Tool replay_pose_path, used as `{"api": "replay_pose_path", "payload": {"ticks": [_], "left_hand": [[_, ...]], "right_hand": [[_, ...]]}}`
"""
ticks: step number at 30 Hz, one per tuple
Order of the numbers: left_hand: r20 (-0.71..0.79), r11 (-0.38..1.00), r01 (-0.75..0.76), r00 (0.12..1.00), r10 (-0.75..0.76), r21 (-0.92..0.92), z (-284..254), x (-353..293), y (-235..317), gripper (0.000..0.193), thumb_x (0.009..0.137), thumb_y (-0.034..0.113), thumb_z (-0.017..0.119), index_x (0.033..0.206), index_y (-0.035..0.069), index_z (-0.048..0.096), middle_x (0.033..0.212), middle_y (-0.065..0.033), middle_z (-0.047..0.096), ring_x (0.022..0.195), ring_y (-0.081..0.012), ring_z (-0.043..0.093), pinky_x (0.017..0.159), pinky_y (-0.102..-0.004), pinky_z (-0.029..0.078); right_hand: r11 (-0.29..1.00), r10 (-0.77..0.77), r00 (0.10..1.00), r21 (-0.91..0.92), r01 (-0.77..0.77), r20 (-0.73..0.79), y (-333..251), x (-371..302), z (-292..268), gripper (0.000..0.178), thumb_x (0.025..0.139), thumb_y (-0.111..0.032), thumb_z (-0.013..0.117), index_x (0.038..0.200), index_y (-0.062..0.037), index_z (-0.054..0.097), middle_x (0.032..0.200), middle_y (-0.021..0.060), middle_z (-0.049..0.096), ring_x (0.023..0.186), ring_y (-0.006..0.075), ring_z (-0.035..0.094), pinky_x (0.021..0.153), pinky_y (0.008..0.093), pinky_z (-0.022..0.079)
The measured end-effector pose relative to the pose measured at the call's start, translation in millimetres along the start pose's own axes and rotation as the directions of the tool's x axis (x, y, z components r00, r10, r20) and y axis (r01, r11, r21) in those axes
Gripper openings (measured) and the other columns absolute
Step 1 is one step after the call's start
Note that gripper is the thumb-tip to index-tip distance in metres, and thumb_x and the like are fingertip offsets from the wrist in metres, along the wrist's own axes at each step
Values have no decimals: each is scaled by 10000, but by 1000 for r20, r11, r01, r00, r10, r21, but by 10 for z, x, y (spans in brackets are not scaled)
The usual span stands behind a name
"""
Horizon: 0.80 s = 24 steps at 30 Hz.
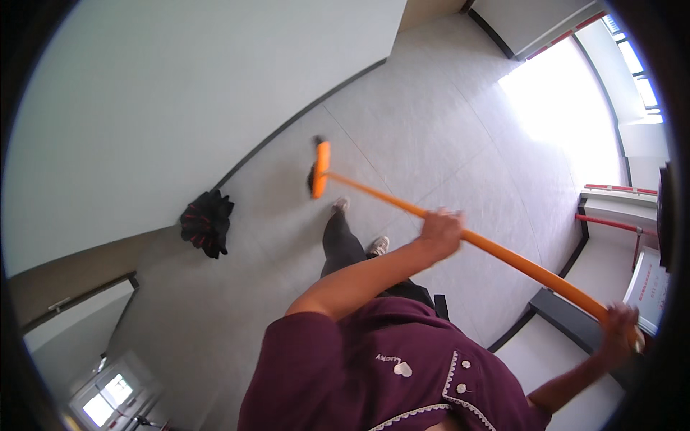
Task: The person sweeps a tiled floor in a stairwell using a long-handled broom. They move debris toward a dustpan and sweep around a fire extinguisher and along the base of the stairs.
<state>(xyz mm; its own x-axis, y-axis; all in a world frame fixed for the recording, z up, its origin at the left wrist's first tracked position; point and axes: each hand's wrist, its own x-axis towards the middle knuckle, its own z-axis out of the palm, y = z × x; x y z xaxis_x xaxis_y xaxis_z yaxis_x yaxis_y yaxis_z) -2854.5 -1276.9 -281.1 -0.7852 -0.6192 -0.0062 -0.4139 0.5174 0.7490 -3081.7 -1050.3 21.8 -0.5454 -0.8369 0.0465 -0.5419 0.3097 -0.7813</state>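
Note:
A broom (528, 267) with a long orange handle reaches from my right side out to the floor. My left hand (440, 233) is closed round the handle partway down. My right hand (618, 332) grips it close to its upper end. The broom's orange head (322, 170), with dark bristles on its far-left side, is down at the floor a little beyond my left shoe (341, 205). Whether the bristles touch the floor I cannot tell.
A crumpled black item with red streaks (206, 223) lies at the corner of the white wall (201, 79). Dark skirting runs along the wall's foot. Bright light falls on the grey floor (424, 108) at the far right. A red rail (611, 224) and a white board (647, 287) stand to my right.

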Motion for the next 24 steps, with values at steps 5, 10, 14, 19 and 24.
{"api": "replay_pose_path", "payload": {"ticks": [5, 10, 14, 19, 24], "left_hand": [[-50, 916, 320, 947, -318, 241, -742, -430, -1621, 149, 628, 68, 596, 738, 57, 495, 746, -114, 579, 731, -318, 565, 637, -444, 469], [-102, 870, 456, 890, -444, 186, -832, -295, -2790, 125, 639, 81, 593, 750, 78, 536, 697, -105, 579, 731, -309, 567, 607, -442, 450], [-17, 962, 250, 968, -250, 108, -712, 461, -2566, 114, 640, 102, 599, 746, 116, 562, 710, -81, 594, 756, -293, 561, 613, -421, 441], [221, 1000, -5, 975, 5, -2, -558, 1891, -1331, 119, 632, 81, 619, 728, 136, 574, 700, -54, 599, 772, -262, 569, 649, -394, 453], [198, 926, -296, 918, 343, -234, -100, 2722, -553, 66, 703, 67, 543, 735, 124, 546, 713, -66, 595, 809, -257, 570, 679, -395, 461]], "right_hand": [[859, -219, 926, 511, 34, 307, 21, 1265, 2182, 193, 869, -66, 471, 679, -72, 498, 723, 73, 600, 685, 196, 607, 754, 400, 511], [814, -113, 866, 545, -200, 486, -279, 1952, 3243, 129, 638, 48, 476, 699, -60, 511, 762, 118, 614, 784, 232, 617, 837, 422, 479], [843, -104, 924, 525, -114, 368, -281, 2155, 2771, 88, 660, -12, 488, 705, -85, 512, 784, 104, 616, 817, 216, 616, 847, 434, 471], [993, 77, 993, 87, -84, 85, -974, 1958, 1639, 84, 734, -36, 566, 766, -89, 509, 773, 81, 589, 799, 215, 607, 839, 417, 475], [945, -93, 995, -313, 96, 24, -1714, 1932, 1729, 71, 795, -48, 545, 821, -100, 504, 829, 95, 577, 826, 215, 596, 803, 343, 482]]}}
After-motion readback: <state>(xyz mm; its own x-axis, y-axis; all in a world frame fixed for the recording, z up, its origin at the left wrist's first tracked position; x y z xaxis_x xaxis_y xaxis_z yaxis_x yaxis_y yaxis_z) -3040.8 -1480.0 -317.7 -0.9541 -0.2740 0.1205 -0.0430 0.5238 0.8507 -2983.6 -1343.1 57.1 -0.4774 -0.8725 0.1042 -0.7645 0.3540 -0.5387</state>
